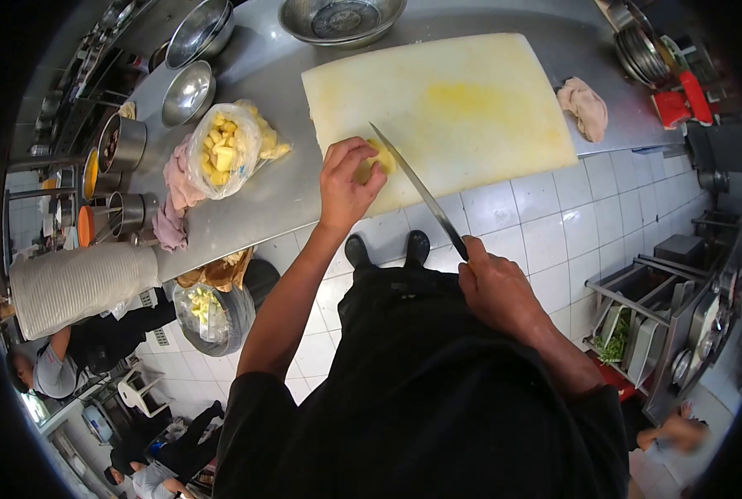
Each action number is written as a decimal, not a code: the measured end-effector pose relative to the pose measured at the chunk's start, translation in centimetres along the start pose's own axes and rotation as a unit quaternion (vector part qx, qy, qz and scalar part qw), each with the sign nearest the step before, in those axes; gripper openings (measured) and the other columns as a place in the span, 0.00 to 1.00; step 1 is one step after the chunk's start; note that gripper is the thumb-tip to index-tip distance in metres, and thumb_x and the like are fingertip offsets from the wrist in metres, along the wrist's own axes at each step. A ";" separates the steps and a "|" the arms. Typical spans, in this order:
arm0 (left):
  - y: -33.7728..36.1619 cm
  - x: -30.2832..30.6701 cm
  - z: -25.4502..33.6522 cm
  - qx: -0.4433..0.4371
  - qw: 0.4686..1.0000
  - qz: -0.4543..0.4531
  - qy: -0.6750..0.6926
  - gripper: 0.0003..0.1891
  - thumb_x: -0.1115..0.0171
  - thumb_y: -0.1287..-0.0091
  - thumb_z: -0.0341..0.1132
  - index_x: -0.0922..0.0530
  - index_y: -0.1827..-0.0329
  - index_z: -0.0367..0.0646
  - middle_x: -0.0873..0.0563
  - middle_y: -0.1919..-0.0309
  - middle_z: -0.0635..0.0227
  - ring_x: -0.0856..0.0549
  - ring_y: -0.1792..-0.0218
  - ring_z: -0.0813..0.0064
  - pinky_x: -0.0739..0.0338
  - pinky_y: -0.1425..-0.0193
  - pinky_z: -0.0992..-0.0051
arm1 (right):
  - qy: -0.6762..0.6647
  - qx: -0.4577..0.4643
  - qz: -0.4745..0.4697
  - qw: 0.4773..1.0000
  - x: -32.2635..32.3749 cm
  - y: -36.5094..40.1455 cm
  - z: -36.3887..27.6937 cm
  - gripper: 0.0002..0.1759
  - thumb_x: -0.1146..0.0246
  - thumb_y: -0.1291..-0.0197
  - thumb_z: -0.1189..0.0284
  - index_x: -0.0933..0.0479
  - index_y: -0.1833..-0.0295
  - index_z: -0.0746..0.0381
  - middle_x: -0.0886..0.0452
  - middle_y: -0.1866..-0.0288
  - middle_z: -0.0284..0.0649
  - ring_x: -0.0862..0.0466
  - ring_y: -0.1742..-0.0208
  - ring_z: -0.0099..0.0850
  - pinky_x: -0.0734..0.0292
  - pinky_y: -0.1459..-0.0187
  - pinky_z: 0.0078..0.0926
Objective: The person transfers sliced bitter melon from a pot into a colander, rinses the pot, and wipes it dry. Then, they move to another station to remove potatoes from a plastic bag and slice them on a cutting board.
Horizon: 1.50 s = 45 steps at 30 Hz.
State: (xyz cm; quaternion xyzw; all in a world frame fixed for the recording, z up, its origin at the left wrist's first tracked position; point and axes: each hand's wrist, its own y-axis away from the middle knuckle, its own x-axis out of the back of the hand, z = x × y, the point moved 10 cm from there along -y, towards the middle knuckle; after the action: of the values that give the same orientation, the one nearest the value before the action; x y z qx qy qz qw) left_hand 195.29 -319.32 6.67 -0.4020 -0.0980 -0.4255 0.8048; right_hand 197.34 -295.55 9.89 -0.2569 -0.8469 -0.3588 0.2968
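My left hand (347, 185) is closed around a yellow peeled piece of produce (376, 161), possibly potato, at the near left part of the white cutting board (504, 108). My fingers partly cover that piece. In my right hand (497, 283) I grip the black handle of a long knife (425, 195), held low beside the board's near edge. The blade slants up and left, its tip close to the yellow piece. A clear plastic bag (242, 170) full of similar yellow chunks (223, 151) rests left of the board.
Metal bowls (189, 93) and a large basin (342, 37) stand behind on the steel table (258, 62). Pink cloths (585, 108) lie on it. A lined bin with scraps (209, 314) is below left. A rack (637, 316) stands right; other people (96, 349) are lower left.
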 end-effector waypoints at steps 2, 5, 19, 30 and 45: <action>0.0 0.0 0.1 0.001 1.000 -0.003 -0.003 0.11 0.29 0.48 0.23 0.15 0.61 0.40 0.15 0.55 0.63 0.16 0.53 0.61 0.20 0.50 0.66 | 0.009 0.003 0.001 1.000 -0.1 -0.1 0.0 0.16 0.46 0.30 0.74 0.33 0.42 0.71 0.17 0.69 0.60 0.16 0.65 0.59 0.21 0.58 0.56; 0.1 0.0 0.0 0.003 1.000 -0.009 -0.006 0.11 0.29 0.48 0.23 0.15 0.60 0.39 0.14 0.54 0.62 0.15 0.53 0.61 0.20 0.48 0.67 | 0.017 0.008 -0.003 1.000 -0.5 -0.4 0.0 0.15 0.46 0.30 0.74 0.33 0.43 0.71 0.17 0.70 0.61 0.16 0.66 0.60 0.21 0.59 0.56; 0.2 -0.1 -0.1 0.000 1.000 -0.004 -0.010 0.11 0.29 0.49 0.24 0.15 0.61 0.40 0.15 0.55 0.64 0.17 0.53 0.61 0.20 0.49 0.66 | -0.013 0.003 -0.017 1.000 -3.8 -4.6 1.7 0.20 0.47 0.29 0.73 0.36 0.38 0.73 0.18 0.70 0.63 0.17 0.63 0.63 0.24 0.58 0.59; 0.2 -0.1 -0.2 0.013 1.000 -0.008 -0.012 0.10 0.29 0.48 0.25 0.15 0.61 0.39 0.14 0.54 0.64 0.16 0.52 0.61 0.20 0.48 0.66 | -0.030 -0.012 0.008 0.999 -0.6 -0.9 0.6 0.17 0.47 0.28 0.72 0.35 0.39 0.67 0.17 0.68 0.60 0.18 0.62 0.63 0.27 0.56 0.60; 0.2 0.0 -0.1 0.009 1.000 -0.006 -0.005 0.10 0.30 0.48 0.25 0.15 0.62 0.39 0.14 0.55 0.64 0.16 0.53 0.62 0.19 0.49 0.66 | -0.011 0.000 -0.004 1.000 -1.0 -0.9 0.4 0.16 0.47 0.29 0.73 0.35 0.40 0.70 0.18 0.71 0.60 0.17 0.64 0.62 0.25 0.58 0.60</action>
State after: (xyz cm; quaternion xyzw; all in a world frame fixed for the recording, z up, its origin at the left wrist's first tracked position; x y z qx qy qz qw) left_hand 195.40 -319.36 6.50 -0.3965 -0.1081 -0.4271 0.8055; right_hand 197.34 -295.96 8.57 -0.2573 -0.8510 -0.3569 0.2866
